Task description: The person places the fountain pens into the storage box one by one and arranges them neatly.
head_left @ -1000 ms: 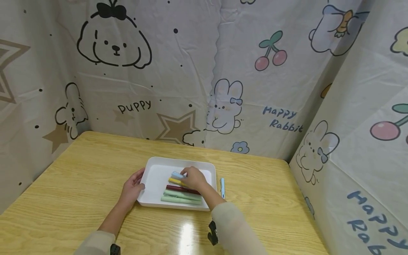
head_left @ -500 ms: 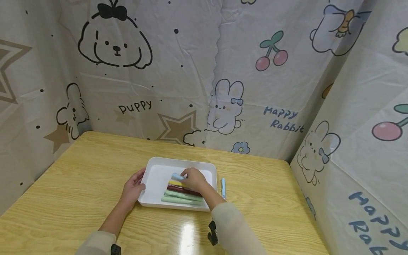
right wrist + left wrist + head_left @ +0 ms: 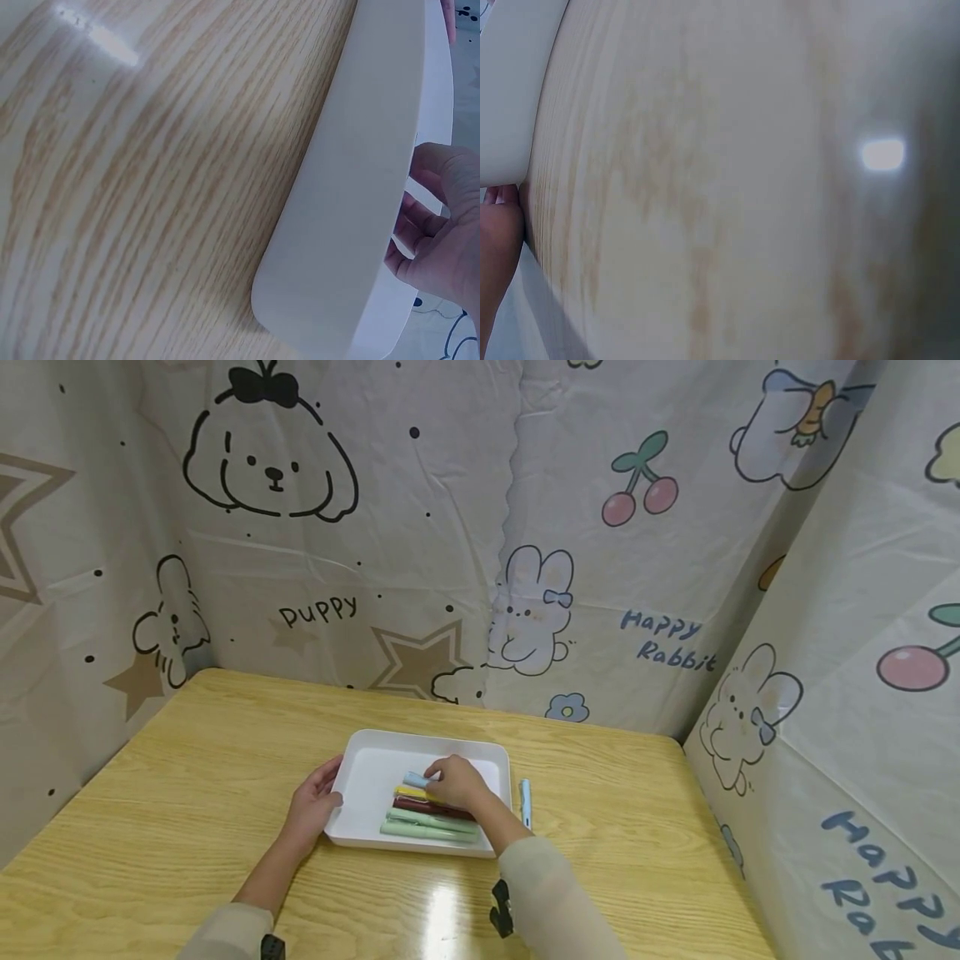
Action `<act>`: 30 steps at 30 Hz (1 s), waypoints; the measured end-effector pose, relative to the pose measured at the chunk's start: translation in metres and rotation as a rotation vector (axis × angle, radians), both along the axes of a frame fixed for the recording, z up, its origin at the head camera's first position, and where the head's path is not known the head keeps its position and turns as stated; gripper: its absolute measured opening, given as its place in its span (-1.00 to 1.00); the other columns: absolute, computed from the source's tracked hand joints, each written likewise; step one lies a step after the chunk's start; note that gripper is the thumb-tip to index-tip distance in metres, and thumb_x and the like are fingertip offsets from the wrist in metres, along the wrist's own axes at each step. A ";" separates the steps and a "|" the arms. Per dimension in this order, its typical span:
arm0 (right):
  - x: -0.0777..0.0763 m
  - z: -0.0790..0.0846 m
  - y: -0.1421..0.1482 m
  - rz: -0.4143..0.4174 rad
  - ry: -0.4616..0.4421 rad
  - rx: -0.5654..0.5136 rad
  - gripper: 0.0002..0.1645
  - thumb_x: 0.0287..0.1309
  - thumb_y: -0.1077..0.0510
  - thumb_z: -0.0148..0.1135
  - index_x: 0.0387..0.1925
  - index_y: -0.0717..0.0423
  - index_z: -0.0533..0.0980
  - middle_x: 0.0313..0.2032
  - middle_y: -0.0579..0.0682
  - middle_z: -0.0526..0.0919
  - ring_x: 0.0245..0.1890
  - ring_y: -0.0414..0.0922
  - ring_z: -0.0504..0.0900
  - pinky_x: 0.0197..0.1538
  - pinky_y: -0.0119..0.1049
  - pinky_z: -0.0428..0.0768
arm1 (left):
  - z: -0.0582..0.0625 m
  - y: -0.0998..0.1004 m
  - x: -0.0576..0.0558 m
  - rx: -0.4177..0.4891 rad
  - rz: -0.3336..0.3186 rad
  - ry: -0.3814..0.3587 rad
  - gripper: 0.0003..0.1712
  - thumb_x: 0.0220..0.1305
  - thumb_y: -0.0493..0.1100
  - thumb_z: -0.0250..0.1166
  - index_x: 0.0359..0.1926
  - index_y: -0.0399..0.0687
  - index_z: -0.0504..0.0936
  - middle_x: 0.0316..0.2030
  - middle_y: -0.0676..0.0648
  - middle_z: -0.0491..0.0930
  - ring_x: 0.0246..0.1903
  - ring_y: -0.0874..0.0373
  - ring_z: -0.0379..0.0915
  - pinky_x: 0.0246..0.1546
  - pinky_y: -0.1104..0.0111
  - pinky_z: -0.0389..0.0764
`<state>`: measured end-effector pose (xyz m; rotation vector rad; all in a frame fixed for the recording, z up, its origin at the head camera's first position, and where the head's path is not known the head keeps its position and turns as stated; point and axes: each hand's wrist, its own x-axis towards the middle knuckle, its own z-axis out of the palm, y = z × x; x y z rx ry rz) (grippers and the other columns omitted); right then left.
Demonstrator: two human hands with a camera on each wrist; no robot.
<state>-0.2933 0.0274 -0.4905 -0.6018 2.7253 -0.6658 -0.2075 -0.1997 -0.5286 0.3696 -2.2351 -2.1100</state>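
Observation:
In the head view a white tray (image 3: 367,836) holds a row of pens. My left hand (image 3: 310,810) grips its left side, thumb over the rim and fingers outside. Inside the tray, my right hand (image 3: 457,782) pinches a light blue pen (image 3: 415,779), its far end covered by the hand. Just in front of that lie a yellow pen (image 3: 408,793), a dark red pen (image 3: 420,807) and two pale green pens (image 3: 427,832), roughly parallel. The right wrist view shows the right hand (image 3: 442,225) reaching over the tray wall (image 3: 337,180), which hides the pens.
Another light blue pen (image 3: 526,804) lies on the wooden table (image 3: 637,852), just right of the tray. Printed cloth (image 3: 420,543) hangs behind the table and along both sides. In the left wrist view, mostly tabletop (image 3: 705,187) shows.
The light blue pen in my right hand has shifted slightly toward the near side, closer to the yellow pen. My left hand stays on the tray's side.

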 end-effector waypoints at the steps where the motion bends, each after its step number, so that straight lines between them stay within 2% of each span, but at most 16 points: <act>1: 0.000 0.000 0.000 0.001 -0.003 -0.001 -0.71 0.07 0.09 0.23 -0.14 0.02 0.64 -0.32 -0.06 0.64 -0.36 -0.21 0.51 -0.26 -0.33 0.50 | 0.000 0.000 0.000 0.001 0.001 -0.001 -0.21 0.09 -0.50 -0.07 0.41 -0.18 0.09 0.39 -0.26 0.11 0.38 -0.10 0.04 0.36 0.07 0.14; 10: 0.000 0.000 0.003 -0.009 -0.009 -0.017 -0.71 0.08 0.06 0.23 -0.15 0.04 0.63 -0.35 -0.05 0.62 -0.37 -0.19 0.51 -0.27 -0.32 0.49 | 0.002 0.001 0.000 0.004 0.001 -0.004 -0.20 0.07 -0.51 -0.07 0.41 -0.18 0.09 0.39 -0.25 0.11 0.37 -0.07 0.05 0.35 0.10 0.14; 20: 0.003 0.010 0.008 -0.019 0.004 -0.046 -0.72 0.16 0.06 0.18 -0.13 0.05 0.61 -0.29 -0.01 0.55 -0.32 -0.16 0.48 -0.26 -0.28 0.47 | 0.001 0.002 0.000 0.003 0.006 0.005 -0.20 0.05 -0.49 -0.07 0.40 -0.20 0.09 0.39 -0.27 0.11 0.37 -0.10 0.04 0.35 0.09 0.15; 23: 0.003 0.013 0.010 -0.007 0.017 -0.051 -0.72 0.17 0.07 0.17 -0.12 0.06 0.61 -0.28 0.00 0.56 -0.31 -0.14 0.49 -0.27 -0.28 0.47 | 0.001 0.003 0.000 -0.008 0.015 0.016 -0.20 0.03 -0.49 -0.06 0.39 -0.22 0.12 0.37 -0.29 0.14 0.35 -0.13 0.07 0.32 0.14 0.22; 27: 0.005 0.021 0.012 0.004 0.027 -0.065 -0.71 0.17 0.06 0.17 -0.10 0.06 0.60 -0.23 0.03 0.58 -0.25 -0.10 0.52 -0.24 -0.25 0.49 | 0.001 0.002 0.001 -0.016 0.007 0.010 -0.20 0.05 -0.50 -0.05 0.40 -0.20 0.12 0.37 -0.28 0.14 0.36 -0.11 0.08 0.24 0.33 0.28; 30: 0.005 0.026 0.015 0.011 0.044 -0.074 -0.69 0.16 0.05 0.19 -0.10 0.08 0.60 -0.21 0.05 0.59 -0.22 -0.08 0.53 -0.23 -0.23 0.50 | 0.001 0.001 0.002 -0.012 -0.011 0.001 -0.20 0.08 -0.50 -0.06 0.41 -0.17 0.09 0.39 -0.25 0.10 0.38 -0.08 0.04 0.23 0.40 0.25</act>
